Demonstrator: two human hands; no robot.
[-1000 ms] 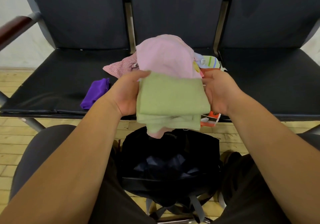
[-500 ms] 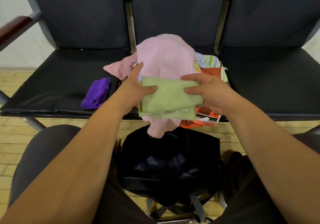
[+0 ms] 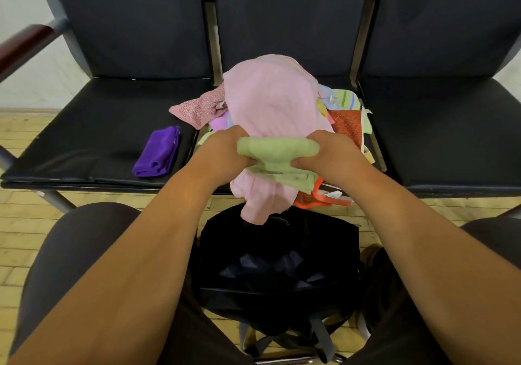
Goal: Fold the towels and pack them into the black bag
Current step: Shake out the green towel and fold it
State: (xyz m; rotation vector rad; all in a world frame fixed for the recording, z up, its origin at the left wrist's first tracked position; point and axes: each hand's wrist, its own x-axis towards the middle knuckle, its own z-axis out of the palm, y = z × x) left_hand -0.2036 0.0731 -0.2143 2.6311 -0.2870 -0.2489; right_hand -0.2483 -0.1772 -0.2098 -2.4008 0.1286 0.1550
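At frame centre, the left hand (image 3: 222, 153) and right hand (image 3: 334, 156) each grip one end of the folded green towel (image 3: 277, 150). It is in front of the pink towel (image 3: 270, 105), above the black bag (image 3: 279, 268) at lower centre.

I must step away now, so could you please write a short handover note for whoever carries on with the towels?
Hands: left hand and right hand each grip one end of the folded green towel.
Things: purple towel lies folded on the left seat; pink towel tops the unfolded pile on the middle seat; black bag stands on the floor below, looks open.
Done: green and purple folded.
Left: pack both, then fold and pack the pile.
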